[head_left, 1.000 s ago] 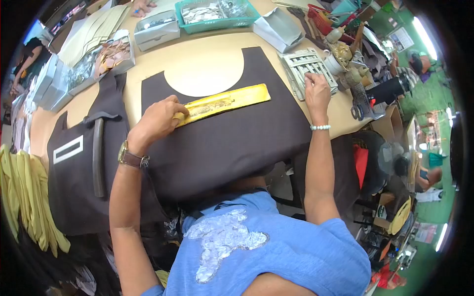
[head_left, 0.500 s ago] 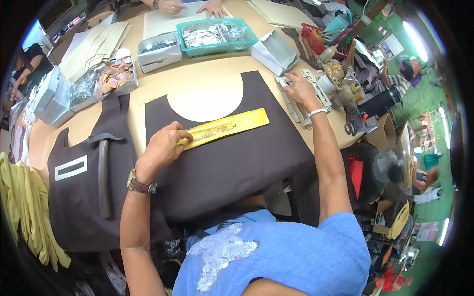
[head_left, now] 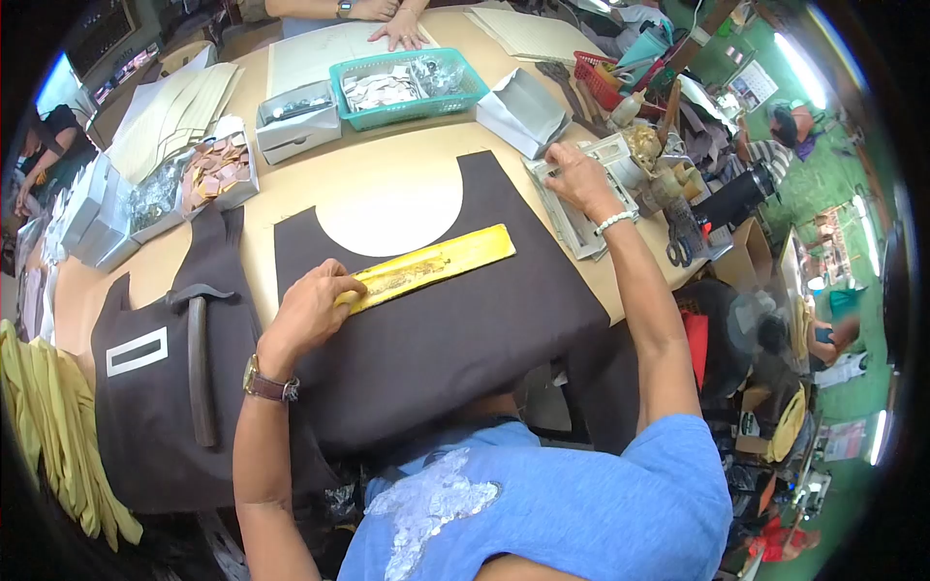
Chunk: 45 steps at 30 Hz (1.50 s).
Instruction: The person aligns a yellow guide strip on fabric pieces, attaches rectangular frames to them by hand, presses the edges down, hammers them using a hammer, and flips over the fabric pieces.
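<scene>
My left hand (head_left: 318, 305) grips the left end of a yellow strip (head_left: 431, 266), which lies slanted on dark brown fabric (head_left: 455, 339) below its curved neckline. My right hand (head_left: 579, 179) is over a stack of pale slotted frames (head_left: 572, 225) at the table's right side. Its fingers are bent at the frames' upper part; whether they pinch one is hidden. On a second dark fabric piece (head_left: 145, 426) at left lie a hammer (head_left: 201, 378) and a white rectangular frame (head_left: 137, 351).
Behind the fabric stand a teal basket (head_left: 412, 116), an open white box (head_left: 523, 111), a box of small dark parts (head_left: 297, 131) and a box of tan pieces (head_left: 218, 174). Scissors (head_left: 680, 247) lie far right. Another person's hands (head_left: 397, 29) rest on paper at the back.
My right hand has gone from raised above the frames' near end to their far side, fingers now curled there. My left hand still holds the yellow strip. The other person's hands have shifted.
</scene>
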Motion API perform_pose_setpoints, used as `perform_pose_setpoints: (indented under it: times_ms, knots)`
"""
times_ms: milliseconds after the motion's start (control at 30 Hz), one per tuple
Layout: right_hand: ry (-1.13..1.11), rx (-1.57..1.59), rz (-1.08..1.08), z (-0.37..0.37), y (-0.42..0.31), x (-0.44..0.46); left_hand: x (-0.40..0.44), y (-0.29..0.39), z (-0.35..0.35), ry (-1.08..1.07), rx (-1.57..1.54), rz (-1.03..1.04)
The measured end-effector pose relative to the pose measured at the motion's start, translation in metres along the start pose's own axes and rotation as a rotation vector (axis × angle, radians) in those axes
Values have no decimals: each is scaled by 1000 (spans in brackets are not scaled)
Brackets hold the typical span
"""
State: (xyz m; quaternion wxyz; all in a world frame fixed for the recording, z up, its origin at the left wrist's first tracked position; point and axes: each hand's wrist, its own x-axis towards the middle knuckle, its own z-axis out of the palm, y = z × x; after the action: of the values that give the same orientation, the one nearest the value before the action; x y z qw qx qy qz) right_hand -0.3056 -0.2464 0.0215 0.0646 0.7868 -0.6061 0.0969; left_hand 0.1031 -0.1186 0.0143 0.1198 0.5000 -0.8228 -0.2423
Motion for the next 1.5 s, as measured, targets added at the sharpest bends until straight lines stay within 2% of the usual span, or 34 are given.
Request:
perform_pose_setpoints:
  times_ms: [300,500,600,700,933,1133,1333,1500]
  knots:
    - [-96,-293,-176,-15,-14,20,-1,0,2,12,-21,-15]
    - [-32,-352,-302,-14,-6,34,-2,-1,5,57,-10,21]
    - [-239,-216,-169,-21,-11,36,-2,-2,5,63,-1,45]
    - [-375,-129,-139,-18,-5,40,-2,2,3,48,-5,13]
    - [-527,-45,-120,-18,2,51,-1,-1,6,51,4,24]
    - [-505,-78,-160,-4,5,51,-1,1,5,47,-9,20]
    - [-594,-141,-142,-10,-12,49,-1,0,4,45,-15,28]
    - [-585,-189,-239,3,-6,55,-2,0,5,56,-7,33]
